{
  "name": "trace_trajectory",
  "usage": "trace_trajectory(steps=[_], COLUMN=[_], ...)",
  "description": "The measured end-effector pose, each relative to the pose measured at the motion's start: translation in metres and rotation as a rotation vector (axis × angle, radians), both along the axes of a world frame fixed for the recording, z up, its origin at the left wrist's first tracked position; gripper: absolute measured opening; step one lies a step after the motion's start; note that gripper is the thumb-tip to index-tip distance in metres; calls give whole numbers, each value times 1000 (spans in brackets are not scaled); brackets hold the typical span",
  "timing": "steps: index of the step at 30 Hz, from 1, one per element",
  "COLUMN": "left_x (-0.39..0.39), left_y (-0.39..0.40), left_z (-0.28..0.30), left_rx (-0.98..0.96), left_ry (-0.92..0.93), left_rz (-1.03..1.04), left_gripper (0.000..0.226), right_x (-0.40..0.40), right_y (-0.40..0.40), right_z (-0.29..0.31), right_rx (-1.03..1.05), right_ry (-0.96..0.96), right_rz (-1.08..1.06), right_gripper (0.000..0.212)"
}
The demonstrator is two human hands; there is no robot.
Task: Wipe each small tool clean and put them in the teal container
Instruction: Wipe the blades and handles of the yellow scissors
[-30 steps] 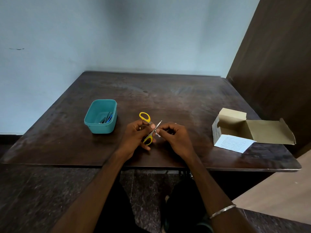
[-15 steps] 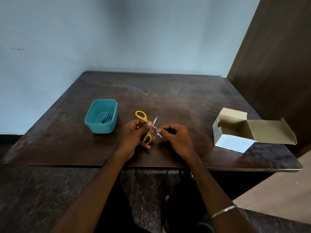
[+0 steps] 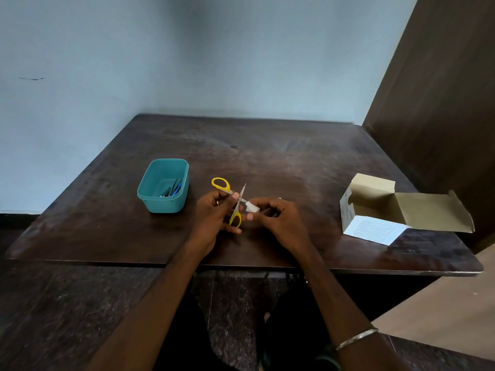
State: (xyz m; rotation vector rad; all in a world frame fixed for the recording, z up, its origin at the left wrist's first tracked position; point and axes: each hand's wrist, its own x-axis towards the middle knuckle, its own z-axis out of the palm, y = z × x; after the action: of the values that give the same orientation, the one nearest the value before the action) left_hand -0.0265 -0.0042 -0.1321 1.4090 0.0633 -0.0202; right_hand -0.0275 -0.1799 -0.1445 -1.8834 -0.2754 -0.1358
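Two hands work over the table's (image 3: 267, 167) near edge: our left hand (image 3: 211, 219) grips the spread scissors (image 3: 232, 203), our right hand (image 3: 278, 219) pinches a wipe (image 3: 251, 207) round one blade. We should stroke toward the tip, off the edge; the container (image 3: 163, 187) waits left.

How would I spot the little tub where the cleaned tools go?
Start at the dark wooden table and look to its left half, just left of the left hand. There stands the teal container, an open rounded plastic tub with a few small tools inside; it is the only teal thing there.
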Motion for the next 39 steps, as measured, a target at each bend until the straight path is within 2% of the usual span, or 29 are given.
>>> trace_trajectory(steps=[2,5,7,9,13,18,25,32,39], left_x=[1,0,0,1,2,0,-5,-9,-8], left_y=[0,-1,-1,-2,-3,-6,-6,-7,-4], left_z=[0,2,3,3,2,1,2,1,1], left_rx=[-12,-1,-25,-54,-69,-37,41,79,91], left_ry=[7,13,22,37,41,16,-25,-61,-84], left_rz=[9,-17,-4,28,64,100,4,-59,-83], left_gripper=[23,22,20,18,14,14,19,13,15], right_x=[1,4,3,-1,-7,-4,2,4,6], right_y=[1,-1,-1,-1,1,3,2,3,4], right_z=[-2,-5,-3,1,5,4,-1,-2,0], right_rx=[-13,30,113,215,282,217,174,115,47], right_ry=[0,-22,-38,-61,-23,23,15,1,-34], right_rz=[3,-62,-112,-124,2,70,-49,-135,-157], right_gripper=[28,12,6,10,7,8,6,8,11])
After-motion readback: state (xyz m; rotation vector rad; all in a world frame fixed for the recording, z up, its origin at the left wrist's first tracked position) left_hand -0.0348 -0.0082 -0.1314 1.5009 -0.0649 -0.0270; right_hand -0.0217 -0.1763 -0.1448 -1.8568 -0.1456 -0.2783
